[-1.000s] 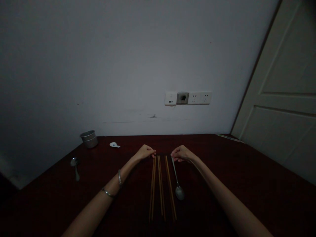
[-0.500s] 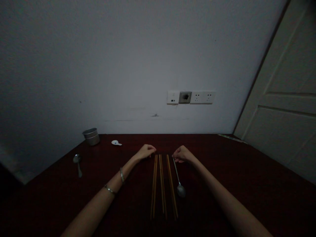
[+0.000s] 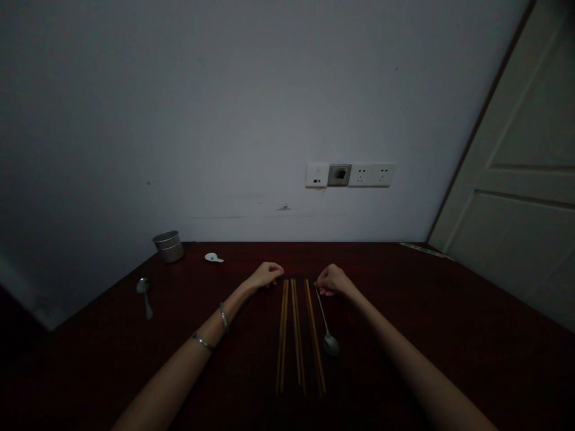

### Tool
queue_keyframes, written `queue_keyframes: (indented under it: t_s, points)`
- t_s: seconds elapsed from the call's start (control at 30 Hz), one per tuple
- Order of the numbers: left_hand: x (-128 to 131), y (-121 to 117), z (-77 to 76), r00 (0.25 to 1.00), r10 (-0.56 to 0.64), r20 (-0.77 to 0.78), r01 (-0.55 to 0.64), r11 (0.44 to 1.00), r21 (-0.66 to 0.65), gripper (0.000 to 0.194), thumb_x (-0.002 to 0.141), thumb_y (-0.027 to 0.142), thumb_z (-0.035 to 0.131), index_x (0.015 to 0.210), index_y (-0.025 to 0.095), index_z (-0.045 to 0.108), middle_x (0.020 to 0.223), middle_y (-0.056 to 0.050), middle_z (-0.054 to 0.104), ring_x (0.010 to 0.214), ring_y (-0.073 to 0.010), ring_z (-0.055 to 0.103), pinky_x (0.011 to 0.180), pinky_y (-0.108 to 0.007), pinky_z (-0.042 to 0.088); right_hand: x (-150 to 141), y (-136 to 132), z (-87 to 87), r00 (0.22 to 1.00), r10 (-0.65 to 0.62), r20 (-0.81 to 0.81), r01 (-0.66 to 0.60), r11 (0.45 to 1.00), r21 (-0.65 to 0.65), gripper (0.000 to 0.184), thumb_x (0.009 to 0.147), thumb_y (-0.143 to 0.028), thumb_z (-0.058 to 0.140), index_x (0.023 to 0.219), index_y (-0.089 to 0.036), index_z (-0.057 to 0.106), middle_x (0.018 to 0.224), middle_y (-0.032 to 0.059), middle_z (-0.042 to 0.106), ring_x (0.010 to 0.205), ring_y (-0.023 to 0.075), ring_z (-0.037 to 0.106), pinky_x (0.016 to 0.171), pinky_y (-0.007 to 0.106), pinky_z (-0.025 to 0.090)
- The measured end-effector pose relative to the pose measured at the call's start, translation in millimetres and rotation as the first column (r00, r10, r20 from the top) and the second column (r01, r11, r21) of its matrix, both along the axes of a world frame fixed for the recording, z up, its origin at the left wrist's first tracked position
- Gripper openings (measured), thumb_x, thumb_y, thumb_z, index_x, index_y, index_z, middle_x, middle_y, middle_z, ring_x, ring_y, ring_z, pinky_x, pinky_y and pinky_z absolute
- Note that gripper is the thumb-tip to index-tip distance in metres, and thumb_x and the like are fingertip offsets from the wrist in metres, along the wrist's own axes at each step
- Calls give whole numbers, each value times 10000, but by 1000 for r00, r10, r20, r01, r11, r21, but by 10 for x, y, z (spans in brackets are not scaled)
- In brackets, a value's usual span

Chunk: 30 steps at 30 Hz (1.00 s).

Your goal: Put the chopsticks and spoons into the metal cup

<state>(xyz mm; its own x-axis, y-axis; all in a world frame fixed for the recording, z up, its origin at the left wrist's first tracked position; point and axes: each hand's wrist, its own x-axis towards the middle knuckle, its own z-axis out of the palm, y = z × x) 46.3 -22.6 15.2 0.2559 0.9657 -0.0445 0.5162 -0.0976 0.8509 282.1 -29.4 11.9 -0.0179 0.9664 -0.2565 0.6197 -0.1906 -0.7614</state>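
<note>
Several wooden chopsticks (image 3: pixel 296 335) lie in parallel pairs on the dark red table (image 3: pixel 449 323), running toward me. My left hand (image 3: pixel 266 275) rests at their far left end with fingers curled, fingertips close to the leftmost pair. A metal spoon (image 3: pixel 326 326) lies just right of the chopsticks, bowl toward me. My right hand (image 3: pixel 331 279) pinches the far tip of its handle. Two bracelets sit on my left wrist.
A small metal cup (image 3: pixel 169 246) stands at the back left by the wall. A white ceramic spoon (image 3: pixel 213 258) lies near it, and a second metal spoon (image 3: pixel 144 293) by the left edge. Wall sockets (image 3: pixel 350 175) sit above the table; a door (image 3: pixel 521 179) at right.
Both hands stay at the far ends of the chopsticks and spoon. Only the camera view has shifted slightly; the objects keep their arrangement.
</note>
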Motion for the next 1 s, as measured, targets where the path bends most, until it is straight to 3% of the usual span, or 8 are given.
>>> queue_keyframes:
  t_s: [0.27, 0.43, 0.6, 0.77, 1.0]
  points:
    - [-14, 26, -23, 1000, 5, 3, -5, 1000, -14, 313, 755, 338, 507, 930, 99, 609, 723, -25, 582, 494, -71, 502, 364, -149, 307, 24, -38, 54, 999, 28, -27, -29, 999, -30, 225, 614, -237, 745, 507, -147, 568, 426, 12, 603, 429, 119, 596, 394, 164, 460]
    - [-29, 38, -62, 1000, 2, 26, -2, 1000, -5, 272, 750, 311, 522, 887, 99, 625, 646, 0, 558, 483, -71, 492, 364, -149, 303, 138, -42, 147, 996, 58, -67, -64, 994, -86, 294, 710, -312, 673, 508, -142, 541, 414, 7, 591, 376, 87, 556, 363, 142, 408]
    - [-17, -1, -36, 998, 54, 34, -53, 998, -22, 256, 750, 288, 527, 868, 95, 646, 518, 35, 495, 447, -74, 460, 367, -159, 302, 308, 14, 2, 986, -42, -161, 61, 991, 115, 309, 811, -329, 545, 564, -145, 517, 418, -9, 565, 353, 87, 543, 322, 148, 369]
    - [-45, -4, -29, 992, 84, 94, -78, 995, -61, 225, 745, 229, 512, 852, 80, 643, 594, 11, 543, 467, -65, 477, 363, -153, 304, 426, 36, -225, 961, -134, -243, 201, 939, 279, 347, 839, -387, 468, 589, -149, 512, 428, -5, 555, 367, 93, 548, 326, 154, 375]
    - [-74, -8, 11, 975, 128, 181, -113, 989, -93, 217, 686, 238, 567, 827, 92, 645, 750, -26, 622, 464, -45, 471, 361, -150, 306, 406, -71, -280, 964, -97, -247, 203, 870, 450, 397, 827, -493, 401, 626, -167, 506, 444, -5, 548, 369, 113, 545, 342, 183, 401]
